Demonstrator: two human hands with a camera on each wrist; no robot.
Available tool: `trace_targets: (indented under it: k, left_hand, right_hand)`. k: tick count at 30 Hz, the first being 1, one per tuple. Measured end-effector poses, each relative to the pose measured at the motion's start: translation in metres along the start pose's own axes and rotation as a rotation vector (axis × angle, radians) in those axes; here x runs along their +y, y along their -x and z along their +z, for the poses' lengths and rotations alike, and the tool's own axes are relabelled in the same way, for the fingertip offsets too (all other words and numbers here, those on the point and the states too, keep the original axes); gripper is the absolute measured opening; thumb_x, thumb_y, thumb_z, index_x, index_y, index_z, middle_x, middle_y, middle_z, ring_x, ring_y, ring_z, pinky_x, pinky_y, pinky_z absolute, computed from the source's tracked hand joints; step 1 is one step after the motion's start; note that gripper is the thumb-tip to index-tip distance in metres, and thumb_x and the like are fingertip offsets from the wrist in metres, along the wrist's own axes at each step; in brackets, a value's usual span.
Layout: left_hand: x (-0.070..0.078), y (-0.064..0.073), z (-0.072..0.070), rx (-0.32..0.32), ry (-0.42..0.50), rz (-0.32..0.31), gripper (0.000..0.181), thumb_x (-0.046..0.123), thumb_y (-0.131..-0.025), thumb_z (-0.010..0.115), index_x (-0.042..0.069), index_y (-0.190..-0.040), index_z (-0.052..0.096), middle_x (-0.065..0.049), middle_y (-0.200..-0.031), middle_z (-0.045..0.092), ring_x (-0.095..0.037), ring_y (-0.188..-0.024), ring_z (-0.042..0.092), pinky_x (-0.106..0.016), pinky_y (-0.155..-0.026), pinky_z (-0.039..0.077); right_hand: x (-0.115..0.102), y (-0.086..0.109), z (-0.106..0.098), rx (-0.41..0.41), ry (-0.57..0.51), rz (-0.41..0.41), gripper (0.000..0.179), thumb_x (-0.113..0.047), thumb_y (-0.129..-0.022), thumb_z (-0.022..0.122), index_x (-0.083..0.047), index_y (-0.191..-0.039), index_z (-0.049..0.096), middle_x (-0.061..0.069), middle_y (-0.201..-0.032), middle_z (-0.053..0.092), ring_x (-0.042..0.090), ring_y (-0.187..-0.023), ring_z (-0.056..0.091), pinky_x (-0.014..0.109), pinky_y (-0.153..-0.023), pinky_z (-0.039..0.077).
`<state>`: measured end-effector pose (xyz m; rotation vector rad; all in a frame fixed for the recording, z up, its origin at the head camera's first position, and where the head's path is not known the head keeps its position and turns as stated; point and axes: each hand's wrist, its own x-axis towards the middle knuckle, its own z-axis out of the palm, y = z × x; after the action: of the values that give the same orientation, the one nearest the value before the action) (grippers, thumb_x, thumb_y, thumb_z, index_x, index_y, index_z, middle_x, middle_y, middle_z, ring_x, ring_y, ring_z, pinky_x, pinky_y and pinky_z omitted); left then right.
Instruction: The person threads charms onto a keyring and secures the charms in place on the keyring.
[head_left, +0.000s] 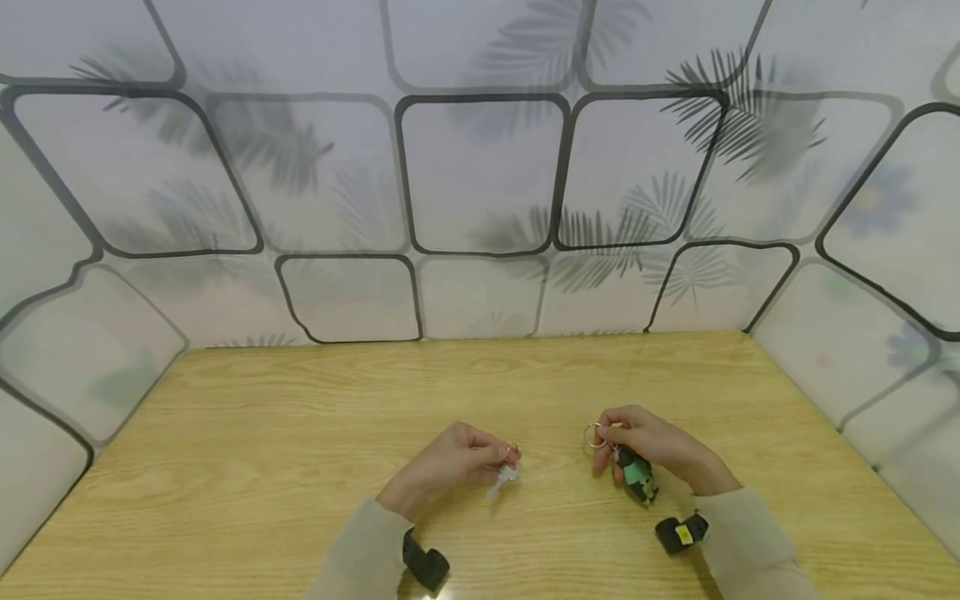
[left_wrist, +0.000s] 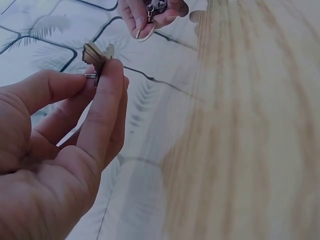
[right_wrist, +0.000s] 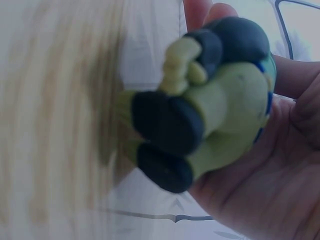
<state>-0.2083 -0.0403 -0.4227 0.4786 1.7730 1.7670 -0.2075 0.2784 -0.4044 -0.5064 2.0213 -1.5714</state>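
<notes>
My left hand [head_left: 454, 460] pinches a small bunch of keys between thumb and fingers, above the table. One silvery key [head_left: 503, 479] hangs down from the fingertips. In the left wrist view the keys [left_wrist: 95, 56] are seen edge-on, so how many there are I cannot tell. To the right, my right hand [head_left: 654, 438] holds a metal split ring [head_left: 586, 437] at its fingertips. From it a rubber figurine keychain [head_left: 637, 477], green and black, dangles below the palm. Close up in the right wrist view, the figurine [right_wrist: 225, 105] shows yellowish limbs and dark feet. The two hands are apart.
Both hands are over a light wood-grain table [head_left: 300, 417]. A patterned cloth wall [head_left: 480, 175] encloses its back and sides. Black wrist cameras sit at the left cuff [head_left: 426, 567] and the right cuff [head_left: 678, 534].
</notes>
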Motion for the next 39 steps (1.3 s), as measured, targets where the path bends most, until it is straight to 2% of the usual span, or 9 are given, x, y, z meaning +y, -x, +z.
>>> trace_targets:
  k: [10,15,19,22,26,28,32,39]
  left_hand:
    - [0.002,0.000,0.000,0.003,-0.073,0.009,0.024,0.004,-0.103,0.058,-0.015,-0.111,0.070,-0.018,-0.117,0.071,-0.019,-0.101,0.069,-0.027,-0.083,0.057]
    - [0.004,0.001,0.001,0.010,-0.078,0.024,0.020,0.000,-0.102,0.059,-0.016,-0.105,0.071,-0.018,-0.110,0.072,-0.023,-0.099,0.071,-0.030,-0.084,0.058]
    - [0.006,0.002,0.001,0.007,-0.113,0.056,0.020,0.001,-0.102,0.058,-0.014,-0.103,0.071,-0.017,-0.109,0.072,-0.025,-0.100,0.071,-0.032,-0.085,0.058]
    - [0.006,0.003,0.001,0.010,-0.124,0.087,0.021,0.003,-0.102,0.058,-0.013,-0.102,0.071,-0.016,-0.113,0.071,-0.025,-0.107,0.068,-0.034,-0.086,0.058]
    - [0.005,0.001,0.002,-0.030,-0.087,0.128,0.022,0.005,-0.101,0.059,-0.015,-0.102,0.069,-0.018,-0.119,0.070,-0.026,-0.112,0.066,-0.033,-0.089,0.056]
    - [0.004,-0.001,0.003,-0.063,-0.075,0.160,0.022,0.004,-0.101,0.059,-0.016,-0.102,0.068,-0.020,-0.120,0.070,-0.026,-0.109,0.068,-0.033,-0.089,0.056]
    - [0.004,-0.002,0.005,-0.117,-0.045,0.215,0.021,0.001,-0.099,0.057,-0.019,-0.098,0.064,-0.021,-0.113,0.072,-0.024,-0.104,0.069,-0.035,-0.091,0.055]
    - [0.006,0.000,0.008,-0.169,-0.033,0.219,0.025,0.003,-0.099,0.054,-0.022,-0.095,0.058,-0.001,-0.098,0.072,-0.015,-0.093,0.067,-0.031,-0.085,0.055]
  right_hand:
    - [-0.002,-0.001,-0.001,-0.009,0.011,0.008,0.027,-0.010,-0.111,0.040,0.007,-0.095,0.054,0.018,-0.089,0.072,0.015,-0.063,0.064,0.030,-0.062,0.058]
    - [-0.004,-0.001,0.000,-0.012,0.012,0.008,0.027,-0.010,-0.111,0.040,0.006,-0.095,0.054,0.018,-0.089,0.072,0.015,-0.063,0.064,0.030,-0.063,0.058]
    - [-0.004,-0.001,0.000,-0.017,0.013,-0.005,0.028,-0.011,-0.111,0.040,0.008,-0.095,0.054,0.018,-0.090,0.072,0.015,-0.063,0.064,0.030,-0.063,0.058]
    - [-0.004,-0.002,0.000,-0.018,0.019,-0.029,0.030,-0.012,-0.111,0.041,0.011,-0.098,0.054,0.019,-0.090,0.072,0.015,-0.064,0.065,0.029,-0.062,0.058]
    - [-0.007,-0.004,0.005,-0.028,0.014,-0.057,0.033,-0.014,-0.111,0.043,0.016,-0.102,0.053,0.019,-0.090,0.071,0.015,-0.065,0.066,0.030,-0.062,0.058]
    - [-0.010,-0.006,0.009,-0.046,0.009,-0.069,0.033,-0.013,-0.111,0.043,0.018,-0.104,0.052,0.020,-0.091,0.071,0.015,-0.065,0.066,0.030,-0.062,0.058]
    - [-0.021,-0.008,0.020,-0.090,0.017,-0.128,0.032,-0.011,-0.111,0.042,0.019,-0.103,0.051,0.022,-0.091,0.071,0.015,-0.065,0.065,0.028,-0.061,0.057]
    - [-0.042,-0.010,0.044,-0.153,0.087,-0.251,0.029,-0.007,-0.110,0.041,0.017,-0.101,0.052,0.021,-0.086,0.071,0.020,-0.061,0.063,0.027,-0.056,0.055]
